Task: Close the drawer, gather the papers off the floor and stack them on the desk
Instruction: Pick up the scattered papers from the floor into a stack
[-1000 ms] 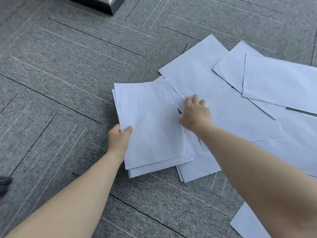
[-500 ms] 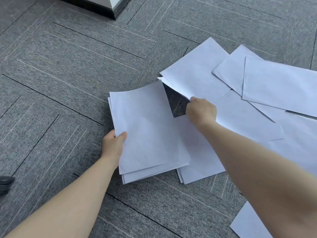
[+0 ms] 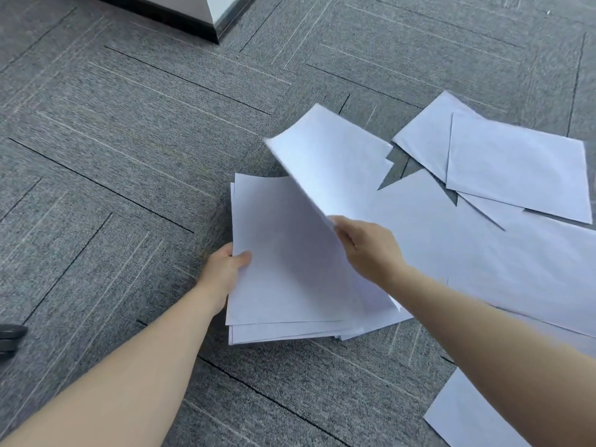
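My left hand [image 3: 225, 269] grips the left edge of a stack of white papers [image 3: 283, 259] low over the grey carpet, thumb on top. My right hand [image 3: 364, 250] pinches the near corner of a single white sheet [image 3: 332, 166], lifted and tilted over the stack's right side. Several more loose white sheets [image 3: 516, 166] lie overlapping on the floor to the right, one large sheet [image 3: 467, 246] under my right forearm. Another sheet [image 3: 451, 417] lies at the bottom right. No drawer or desk top is in view.
A cabinet or desk base with a dark plinth [image 3: 180, 17] stands at the top centre. A dark object [image 3: 9, 337] sits at the left edge. Grey carpet tiles [image 3: 113, 156] stretch to the left and far side.
My right hand went from pressing on the floor sheets to pinching one sheet, then lifted it and carried it left over the stack. My left hand keeps holding the stack.
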The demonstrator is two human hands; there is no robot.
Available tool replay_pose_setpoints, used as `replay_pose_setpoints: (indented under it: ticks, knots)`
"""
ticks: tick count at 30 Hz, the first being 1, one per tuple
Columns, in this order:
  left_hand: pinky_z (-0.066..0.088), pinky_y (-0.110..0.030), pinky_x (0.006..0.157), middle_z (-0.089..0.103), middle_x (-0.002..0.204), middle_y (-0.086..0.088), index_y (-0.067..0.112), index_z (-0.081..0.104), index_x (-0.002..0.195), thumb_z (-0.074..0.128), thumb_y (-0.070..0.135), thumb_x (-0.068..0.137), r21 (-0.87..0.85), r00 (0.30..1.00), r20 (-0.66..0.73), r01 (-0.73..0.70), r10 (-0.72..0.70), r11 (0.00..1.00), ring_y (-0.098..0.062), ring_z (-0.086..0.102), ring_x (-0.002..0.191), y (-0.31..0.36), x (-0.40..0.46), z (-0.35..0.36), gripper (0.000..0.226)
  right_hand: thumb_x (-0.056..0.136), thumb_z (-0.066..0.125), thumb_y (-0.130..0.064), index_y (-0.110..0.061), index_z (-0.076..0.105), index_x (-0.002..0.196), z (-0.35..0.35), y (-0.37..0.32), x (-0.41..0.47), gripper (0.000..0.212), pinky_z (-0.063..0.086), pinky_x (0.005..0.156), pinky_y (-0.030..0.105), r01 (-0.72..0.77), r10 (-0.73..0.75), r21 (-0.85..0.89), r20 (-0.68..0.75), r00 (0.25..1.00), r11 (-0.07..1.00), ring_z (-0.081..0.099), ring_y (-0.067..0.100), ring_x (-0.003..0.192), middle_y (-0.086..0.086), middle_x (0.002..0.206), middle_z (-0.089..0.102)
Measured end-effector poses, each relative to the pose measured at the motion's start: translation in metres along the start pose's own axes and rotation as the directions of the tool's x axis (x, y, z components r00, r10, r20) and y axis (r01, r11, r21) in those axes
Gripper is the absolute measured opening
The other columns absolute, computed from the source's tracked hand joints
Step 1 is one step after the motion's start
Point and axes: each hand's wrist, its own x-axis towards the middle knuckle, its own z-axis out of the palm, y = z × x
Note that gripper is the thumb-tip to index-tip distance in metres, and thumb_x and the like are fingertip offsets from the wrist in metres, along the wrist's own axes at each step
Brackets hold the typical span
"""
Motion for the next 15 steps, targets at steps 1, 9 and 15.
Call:
replay_pose_setpoints:
  ticks: [1, 9, 15]
  knots:
    - [0.051, -0.040, 0.085, 0.069, 0.098, -0.009, 0.014, 0.065, 0.100, 0.051, 0.002, 0.094, 0.006, 1.000, 0.011, 0.011, -0.011, 1.000, -0.027, 0.065, 0.086, -0.001, 0.001, -0.002, 0.020, 0.099, 0.032, -0.030, -0.031, 0.059, 0.119, 0.004, -0.001, -0.006, 0.033, 0.050, 0.066, 0.039, 0.064, -0.063, -0.031, 0.030, 0.998, 0.997, 0.063, 0.032, 0.087, 0.001, 0.093, 0.071]
    - [0.049, -0.037, 0.076, 0.073, 0.105, -0.011, 0.009, 0.063, 0.108, 0.021, 0.062, 0.097, -0.202, 0.985, 0.087, 0.163, -0.148, 0.966, -0.026, 0.067, 0.096, 0.009, -0.003, -0.006, 0.068, 0.098, 0.023, -0.033, -0.025, 0.061, 0.123, 0.020, 0.003, -0.042, 0.047, 0.057, 0.054, 0.039, 0.377, -0.352, -0.130, 0.179, 0.919, 0.917, 0.069, 0.025, 0.098, -0.009, 0.124, 0.068]
    - [0.051, -0.036, 0.073, 0.077, 0.095, -0.007, 0.016, 0.068, 0.104, 0.040, 0.051, 0.096, -0.159, 0.958, 0.162, 0.261, -0.236, 0.952, -0.025, 0.073, 0.077, 0.012, -0.003, -0.005, 0.045, 0.100, 0.046, -0.022, -0.025, 0.058, 0.124, 0.020, 0.014, -0.059, 0.028, 0.057, 0.057, 0.037, 0.441, -0.368, -0.208, 0.311, 0.876, 0.873, 0.065, 0.024, 0.106, -0.008, 0.131, 0.062]
